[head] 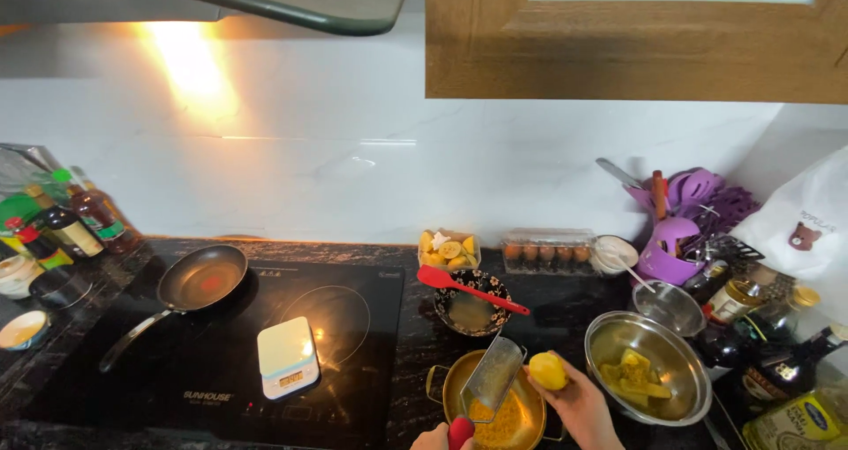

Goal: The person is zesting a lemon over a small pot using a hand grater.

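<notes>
My right hand [581, 408] holds a yellow lemon [548, 370] against a small metal grater [493, 375]. My left hand [437, 438], only partly in view at the bottom edge, grips the grater's red handle [460, 431]. The grater leans over a gold-coloured bowl [450, 381] with yellow-orange zest in it [495, 422]. To the right stands a steel bowl [682, 359] holding yellow lemon pieces.
A black cooktop [344, 388] carries a dark frying pan [201, 278] and a white kitchen scale [287, 356]. Behind are a patterned bowl [491, 285] with a red spatula [468, 289], a tub of lemon pieces [448, 249], an egg carton [546, 251], purple utensils [685, 220] and bottles at both sides.
</notes>
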